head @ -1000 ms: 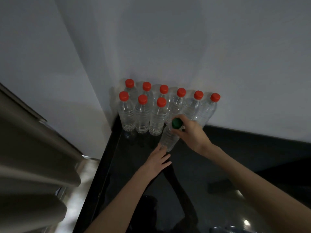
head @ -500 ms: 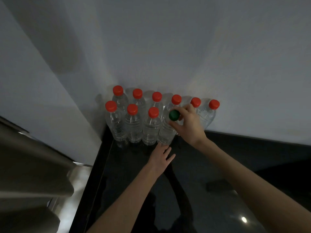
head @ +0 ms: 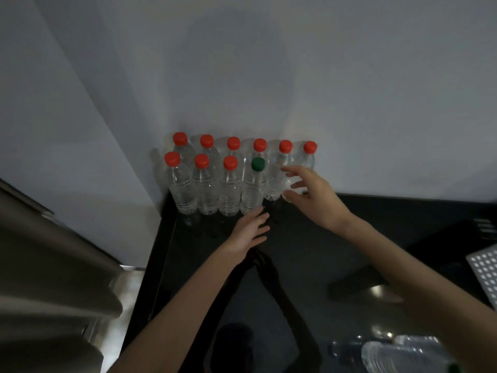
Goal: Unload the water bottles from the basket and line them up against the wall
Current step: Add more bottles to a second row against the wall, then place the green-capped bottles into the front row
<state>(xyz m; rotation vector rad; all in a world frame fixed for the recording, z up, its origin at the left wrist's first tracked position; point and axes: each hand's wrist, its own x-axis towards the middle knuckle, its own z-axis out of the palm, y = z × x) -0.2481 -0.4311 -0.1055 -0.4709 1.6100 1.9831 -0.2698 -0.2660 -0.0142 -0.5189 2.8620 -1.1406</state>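
Right hand (head: 313,196), fingers spread and empty, hovers at three o'clock of the green-capped bottle (head: 252,188), which stands upright in the front row by the wall (head: 269,76); left hand (head: 248,231), open, steadies its base.

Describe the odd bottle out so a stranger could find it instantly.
Look where the white wall meets the black counter, at the two rows of clear bottles. The green-capped bottle ends the front row on the right; every other cap there is red.
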